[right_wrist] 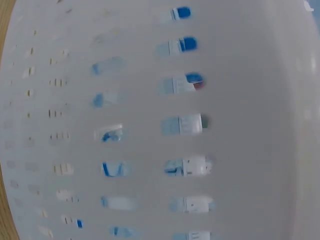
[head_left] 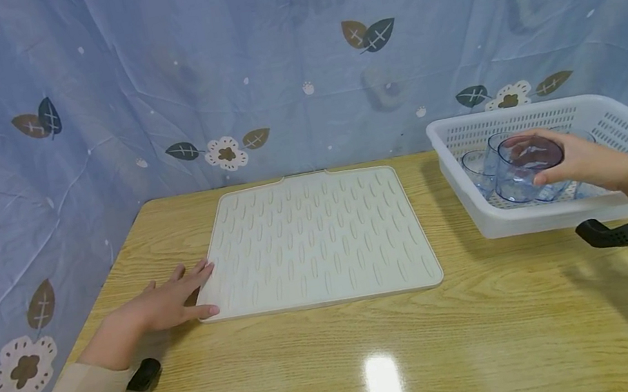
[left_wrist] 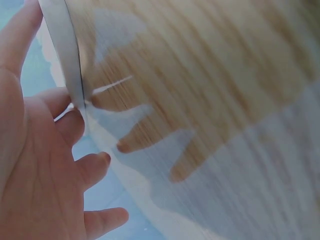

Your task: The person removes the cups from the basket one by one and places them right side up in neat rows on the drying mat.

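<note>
My right hand [head_left: 595,164] grips a clear blue-tinted glass [head_left: 518,179] near its rim, over the white plastic basket [head_left: 501,220] on the right. Several similar glasses [head_left: 475,162] stand in the basket close to it, partly hidden by the held one. On the left, my left hand [head_left: 171,299] rests its fingertips along the left edge of a white ridged draining board [head_left: 322,240] that lies flat on the table. Its fingers spread loosely in the left wrist view, where the board's edge [left_wrist: 67,55] also shows. The right wrist view holds only the basket's slotted wall [right_wrist: 245,125]; that hand is out of it.
The wooden table [head_left: 295,374] extends in front of the board and between board and basket. A blue patterned curtain [head_left: 290,60] hangs right behind the table and along its sides. A black wrist mount [head_left: 611,235] on the right sleeve sits just below the basket's front rim.
</note>
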Demonstrator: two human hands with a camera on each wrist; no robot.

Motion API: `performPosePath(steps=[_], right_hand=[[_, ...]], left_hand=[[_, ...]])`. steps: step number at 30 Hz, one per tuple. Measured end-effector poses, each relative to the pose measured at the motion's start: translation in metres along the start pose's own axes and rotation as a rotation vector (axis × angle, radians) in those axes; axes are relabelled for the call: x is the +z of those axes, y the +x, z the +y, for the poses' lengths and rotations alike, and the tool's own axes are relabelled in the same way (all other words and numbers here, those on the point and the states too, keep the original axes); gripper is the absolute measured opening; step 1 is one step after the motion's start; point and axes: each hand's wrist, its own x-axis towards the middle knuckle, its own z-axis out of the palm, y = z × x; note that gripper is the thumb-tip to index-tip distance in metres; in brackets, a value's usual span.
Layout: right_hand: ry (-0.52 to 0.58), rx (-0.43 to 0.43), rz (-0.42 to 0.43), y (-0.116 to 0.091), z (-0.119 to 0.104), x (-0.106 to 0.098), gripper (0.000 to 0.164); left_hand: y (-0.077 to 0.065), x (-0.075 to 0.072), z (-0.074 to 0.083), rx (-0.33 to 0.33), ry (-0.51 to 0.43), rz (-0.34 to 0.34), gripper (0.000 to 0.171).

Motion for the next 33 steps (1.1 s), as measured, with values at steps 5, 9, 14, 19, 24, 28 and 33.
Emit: performPosePath(steps=[5,9,14,19,24,28,33], right_hand=[[0.030,-0.019,0.003,0.002,-0.005,0.002,0.065],[0.060,-0.055,0.002,0.005,-0.009,0.002,0.060],[0.065,-0.077,0.023,0.009,-0.018,0.007,0.058],[0.038,-0.080,0.022,0.011,-0.027,0.012,0.056],[0.031,-0.111,0.000,0.015,-0.031,0.015,0.056],[0.029,-0.134,-0.001,0.020,-0.035,0.019,0.058],[0.035,-0.141,-0.006,0.026,-0.044,0.026,0.058]], left_hand=[[-0.001,-0.002,0.002,-0.005,-0.019,-0.008,0.101],[-0.002,-0.002,0.003,-0.005,-0.017,-0.009,0.101],[-0.002,-0.002,0.002,-0.005,-0.020,-0.008,0.101],[-0.002,-0.003,0.003,-0.006,-0.023,-0.009,0.101],[-0.002,-0.003,0.003,-0.005,-0.025,-0.006,0.101],[-0.001,-0.002,0.003,-0.009,-0.039,-0.012,0.101],[-0.002,-0.002,0.004,-0.009,-0.033,-0.011,0.101]])
